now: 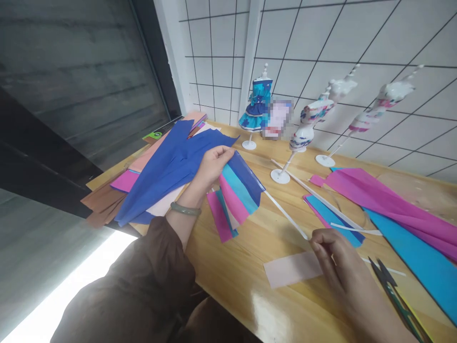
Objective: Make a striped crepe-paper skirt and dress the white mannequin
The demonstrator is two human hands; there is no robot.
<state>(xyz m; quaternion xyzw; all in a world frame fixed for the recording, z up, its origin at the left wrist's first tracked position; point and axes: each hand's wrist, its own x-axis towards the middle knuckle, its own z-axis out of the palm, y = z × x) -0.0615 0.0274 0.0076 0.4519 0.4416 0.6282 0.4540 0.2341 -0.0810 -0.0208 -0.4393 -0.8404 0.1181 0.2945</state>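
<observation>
My left hand [216, 164] is closed, pinching the upper edge of a band of joined pieces [240, 183] in blue, turquoise and pink, whose tail hangs toward the table. Whether the pieces are paper or cloth I cannot tell. A narrow white strip [285, 214] runs from the blue piece's corner, stretched taut to my right hand [333, 259], where thumb and forefinger pinch its end. Beneath that hand lies a pale pink rectangle [291, 270], partly covered by the fingers. Dark-bladed scissors [392, 290] rest close by on the right, handles cut off by the frame.
Blue sheets [162, 166] and other coloured sheets lie piled at left on the wooden table [228, 271]. Along the tiled wall stand a mannequin in a blue dress [259, 107] and several other small mannequins [310, 124]. Pink [389, 200] and turquoise sheets [410, 257] spread at right.
</observation>
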